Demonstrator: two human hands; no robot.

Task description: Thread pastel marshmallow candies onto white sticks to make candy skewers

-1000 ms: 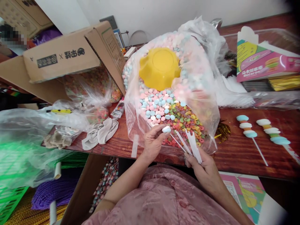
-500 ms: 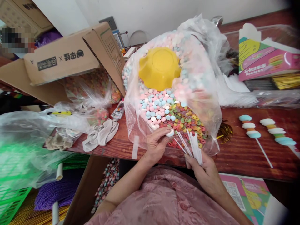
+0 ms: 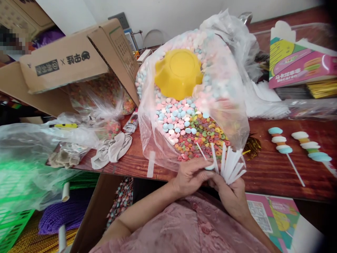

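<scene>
Far left: green basket [image 3: 12, 226], low, partly under clear plastic; purple cord bundle [image 3: 58, 218] just beside it. Above these, on the reddish wooden table [image 3: 263, 175], an open cardboard box [image 3: 67, 59] lies tilted, bagged coloured pieces inside. Grey cloth [image 3: 113, 151] near the table's front edge. Centre: large clear bag [image 3: 147, 138] lies open, holding pastel discs [image 3: 175, 117], an upturned yellow bowl [image 3: 179, 72] on top of them, and coloured rings [image 3: 201, 131] toward the front right. Left hand [image 3: 192, 175], in front of the bag: thumb and fingers pinch a pale blue-and-white disc [image 3: 210, 167] at a thin stick; cannot tell whether the stick passes through it. Right hand [image 3: 230, 191], just beside: fingers closed around a fan of white sticks [image 3: 233, 165], tips up. Right: two threaded candy sticks [image 3: 279, 140] lie on the table; printed carton [image 3: 295, 70] behind.
</scene>
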